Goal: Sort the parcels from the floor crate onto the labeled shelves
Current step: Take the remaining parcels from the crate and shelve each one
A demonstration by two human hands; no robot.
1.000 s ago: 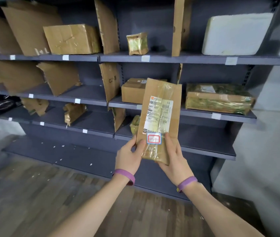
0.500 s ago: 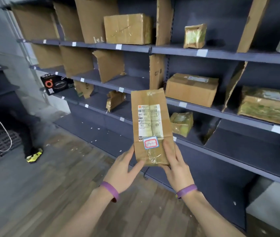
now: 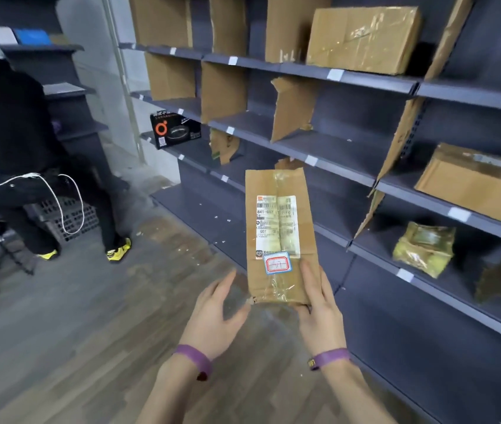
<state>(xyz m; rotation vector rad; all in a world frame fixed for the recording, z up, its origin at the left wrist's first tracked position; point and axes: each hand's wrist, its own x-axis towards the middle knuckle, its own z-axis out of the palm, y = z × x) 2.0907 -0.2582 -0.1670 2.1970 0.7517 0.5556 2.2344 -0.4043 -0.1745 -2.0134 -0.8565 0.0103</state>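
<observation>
Only the head cam here, so one view to go through.

What's changed: a second ago both hands had the parcel pinched at its bottom edge, straight in front of the right-hand bays. Since then the view has swung left along the shelves (image 3: pixel 347 78), so the far-left bays and a second person (image 3: pixel 23 148) crouched by a dark crate (image 3: pixel 72 218) are in frame now. The left hand (image 3: pixel 215 313) has come off the parcel too. Its fingers are spread and sit just beside the lower left corner, maybe brushing it, hard to call. My read is the label's been checked and the person is hunting for the matching bay further left, so this parcel is mid-sort, not placed yet.

As for the flat brown parcel (image 3: pixel 279 237): it's up in the air in front of the lower shelves, standing upright, shipping label and the little red-bordered sticker (image 3: pixel 277 263) facing the camera. What's written on the sticker is too small to read. The right hand (image 3: pixel 319 310) is doing all the holding, thumb pressed on the front face near the bottom right, fingers wrapped behind. So the grip is low on the parcel and most of it sticks up above the hand, free. One-handed like that it could tip, I'd guess.
</observation>
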